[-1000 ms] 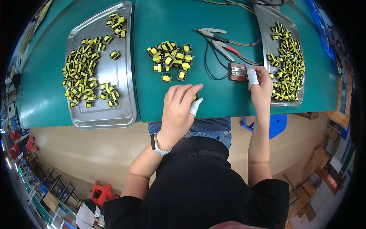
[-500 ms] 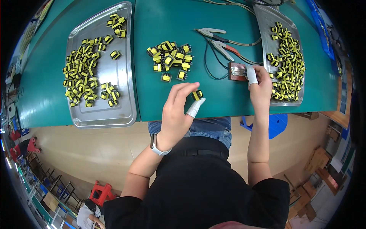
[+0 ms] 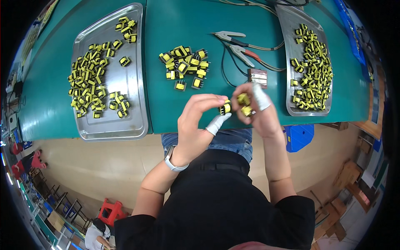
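Note:
Between the thumb and fingertips of my left hand is a small yellow-and-black transformer, its pins showing. Close beside it on the right, my right hand is curled around two more transformers, slightly blurred. Both hands are over the front edge of the table, with white finger cots on them. Just beyond my right hand lies a small reddish-brown block with metal plates, wired at its left side. Farther left, a loose pile of similar transformers rests on the green table.
A metal tray holding many transformers is at the left, and another tray of them at the right. Test clips with cables lie behind the block. A blue stool stands below the table's front edge.
My right hand has left the metal-plated block and come left and nearer, beside my left hand, showing two transformers. My left hand has shifted slightly right, its transformer now turned.

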A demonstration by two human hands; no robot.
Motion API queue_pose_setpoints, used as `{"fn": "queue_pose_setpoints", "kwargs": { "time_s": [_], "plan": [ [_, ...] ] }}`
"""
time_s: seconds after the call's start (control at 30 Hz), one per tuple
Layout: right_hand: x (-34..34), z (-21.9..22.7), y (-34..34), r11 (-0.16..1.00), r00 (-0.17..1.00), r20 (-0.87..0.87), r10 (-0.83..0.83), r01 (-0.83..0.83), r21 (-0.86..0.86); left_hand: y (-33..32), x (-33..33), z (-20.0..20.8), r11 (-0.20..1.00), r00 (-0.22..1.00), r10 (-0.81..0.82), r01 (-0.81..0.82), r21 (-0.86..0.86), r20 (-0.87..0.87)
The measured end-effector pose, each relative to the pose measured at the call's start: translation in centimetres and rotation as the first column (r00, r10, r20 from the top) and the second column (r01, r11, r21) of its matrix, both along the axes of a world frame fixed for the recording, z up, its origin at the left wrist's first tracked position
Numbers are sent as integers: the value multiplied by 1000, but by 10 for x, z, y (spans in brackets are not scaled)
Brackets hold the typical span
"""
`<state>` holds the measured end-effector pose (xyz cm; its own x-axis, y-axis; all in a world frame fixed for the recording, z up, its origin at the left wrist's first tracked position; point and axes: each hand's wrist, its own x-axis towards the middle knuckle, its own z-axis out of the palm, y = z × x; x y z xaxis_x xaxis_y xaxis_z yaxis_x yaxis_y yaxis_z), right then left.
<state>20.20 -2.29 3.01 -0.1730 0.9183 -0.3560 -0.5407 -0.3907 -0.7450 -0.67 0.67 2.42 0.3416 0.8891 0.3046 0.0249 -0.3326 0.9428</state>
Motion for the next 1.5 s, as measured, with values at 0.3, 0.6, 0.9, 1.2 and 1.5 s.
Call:
{"fn": "queue_pose_setpoints", "kwargs": {
  "time_s": [0.3, 0.6, 0.9, 1.2, 1.5],
  "plan": [
    [4, 14, 2, 964, 775, 602, -190, 30, 265, 11, -5, 2, 941, 901, 287, -202, 270, -325],
    [54, 6, 10, 896, 136, 900, -415, -112, 430, 14, -5, -11, 947, 738, 309, -177, 269, -600],
    [50, 3, 10, 896, 120, 902, -416, -115, 428, 17, -2, -11, 965, 780, 206, -62, 254, -591],
    [57, 0, 12, 924, 205, 908, -364, -42, 380, 8, -4, 10, 1000, 984, -16, 13, -18, -175],
    [62, 5, 15, 935, 243, 912, -329, -49, 351, 2, -8, 5, 982, 998, 25, -12, -190, 64]
  ]
}}
